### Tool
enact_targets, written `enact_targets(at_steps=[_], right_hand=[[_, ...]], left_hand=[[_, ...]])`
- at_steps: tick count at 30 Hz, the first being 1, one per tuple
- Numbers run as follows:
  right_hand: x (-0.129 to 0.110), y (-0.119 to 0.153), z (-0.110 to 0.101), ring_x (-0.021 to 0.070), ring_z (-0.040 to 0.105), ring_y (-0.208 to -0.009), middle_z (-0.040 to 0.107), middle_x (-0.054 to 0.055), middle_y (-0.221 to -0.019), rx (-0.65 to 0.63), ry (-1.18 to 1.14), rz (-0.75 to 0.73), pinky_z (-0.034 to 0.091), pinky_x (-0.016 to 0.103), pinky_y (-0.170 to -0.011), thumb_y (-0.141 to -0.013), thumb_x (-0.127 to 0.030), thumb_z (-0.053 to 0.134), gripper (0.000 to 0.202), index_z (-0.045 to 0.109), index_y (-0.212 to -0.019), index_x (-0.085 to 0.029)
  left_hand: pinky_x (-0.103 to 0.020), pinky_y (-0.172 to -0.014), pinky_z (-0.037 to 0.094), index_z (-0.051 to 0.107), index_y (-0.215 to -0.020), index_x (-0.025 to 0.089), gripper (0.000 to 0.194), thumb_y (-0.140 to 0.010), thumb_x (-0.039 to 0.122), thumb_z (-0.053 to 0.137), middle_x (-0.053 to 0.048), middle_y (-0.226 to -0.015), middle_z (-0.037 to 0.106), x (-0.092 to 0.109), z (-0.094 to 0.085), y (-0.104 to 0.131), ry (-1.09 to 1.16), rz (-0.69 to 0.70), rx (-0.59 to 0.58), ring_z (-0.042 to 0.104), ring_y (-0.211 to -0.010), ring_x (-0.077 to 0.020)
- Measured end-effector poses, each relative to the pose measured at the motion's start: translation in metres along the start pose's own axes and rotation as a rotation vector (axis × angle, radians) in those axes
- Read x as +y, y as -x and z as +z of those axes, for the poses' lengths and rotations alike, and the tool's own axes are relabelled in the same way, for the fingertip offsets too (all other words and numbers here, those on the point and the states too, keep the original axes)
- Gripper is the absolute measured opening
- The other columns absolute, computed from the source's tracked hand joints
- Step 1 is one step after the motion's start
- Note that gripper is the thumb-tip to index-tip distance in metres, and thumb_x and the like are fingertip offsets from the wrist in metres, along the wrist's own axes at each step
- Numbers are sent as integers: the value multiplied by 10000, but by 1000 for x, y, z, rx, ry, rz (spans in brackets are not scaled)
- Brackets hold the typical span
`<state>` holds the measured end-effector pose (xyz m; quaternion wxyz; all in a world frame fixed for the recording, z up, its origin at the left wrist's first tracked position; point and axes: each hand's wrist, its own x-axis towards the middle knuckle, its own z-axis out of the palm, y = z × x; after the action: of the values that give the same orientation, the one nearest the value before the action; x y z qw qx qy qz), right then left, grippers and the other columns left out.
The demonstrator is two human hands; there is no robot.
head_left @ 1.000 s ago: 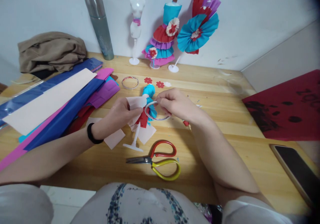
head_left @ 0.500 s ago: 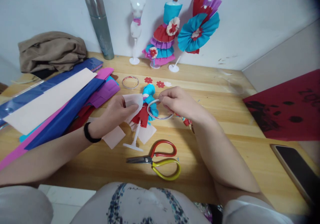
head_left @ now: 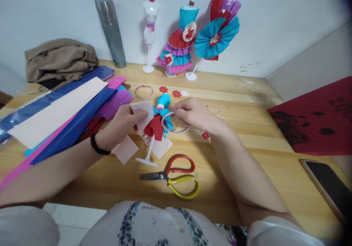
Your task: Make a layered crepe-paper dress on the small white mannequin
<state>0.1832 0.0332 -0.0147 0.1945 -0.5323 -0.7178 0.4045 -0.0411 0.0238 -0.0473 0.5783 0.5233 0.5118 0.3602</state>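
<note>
Between thumb and fingers, my left hand (head_left: pixel 121 123) pinches a pale sheet of crepe paper (head_left: pixel 143 113). My right hand (head_left: pixel 195 114) is closed on a roll of double-sided tape (head_left: pixel 165 125), a thin ring seen at a slant. Behind both hands a small mannequin (head_left: pixel 150 151) in blue and red crepe paper leans on its white stand, partly covered by the pale sheet and the tape. More pale paper squares (head_left: pixel 162 149) lie beneath it. Scissors (head_left: pixel 162 176) with one red and one yellow handle rest open in front of the stand.
Along the wall stand a mostly bare mannequin (head_left: pixel 150 37), two dressed ones (head_left: pixel 183 37) (head_left: pixel 217 40) and a flask (head_left: pixel 111 33). Coloured paper (head_left: pixel 57 110) and a brown cloth (head_left: pixel 60 61) lie left. Another tape ring (head_left: pixel 144 91) and red paper flowers (head_left: pixel 163 89) sit mid-table. A phone (head_left: pixel 324 187) lies right.
My left hand has drawn the pale paper slightly left, away from the mannequin, showing more of its red skirt. My right hand keeps the tape roll in nearly the same place.
</note>
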Motion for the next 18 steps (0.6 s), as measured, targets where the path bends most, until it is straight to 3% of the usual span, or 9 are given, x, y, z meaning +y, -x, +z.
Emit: enact_targets(at_steps=[6,11,15,18], right_hand=[[-9,11,-5,101,339,-486,393,-43,-516,-135,-106,-41,252,278,-518,-831,-242,506,261,464,-576,-209],[-9,15,-3,111,367,-512,402,-37,-530,-86,-43,-81,271,278,-527,-860,-237,495,285,438,-582,-215],[-10,18,0,124,417,-577,474,-27,-609,-137,154,-267,319,273,-567,-869,-192,491,198,530,-676,-210],[-15,21,2,148,574,-759,651,30,-850,-260,217,-475,431,286,-708,-844,-98,466,189,591,-745,-199]], left_hand=[[-209,-486,406,673,-762,125,230,-700,342,715,-22,-684,671,-2,1,0,61,-11,-26,563,-549,-111],[-222,-519,426,682,-776,128,217,-713,334,712,-21,-686,673,-5,1,1,86,21,-44,576,-572,-120],[-217,-504,408,682,-780,124,241,-705,349,724,-16,-680,664,-8,0,0,84,27,-47,562,-563,-114],[-212,-498,391,663,-750,122,244,-694,349,730,-5,-657,636,-6,0,-1,77,36,-47,541,-559,-105]])
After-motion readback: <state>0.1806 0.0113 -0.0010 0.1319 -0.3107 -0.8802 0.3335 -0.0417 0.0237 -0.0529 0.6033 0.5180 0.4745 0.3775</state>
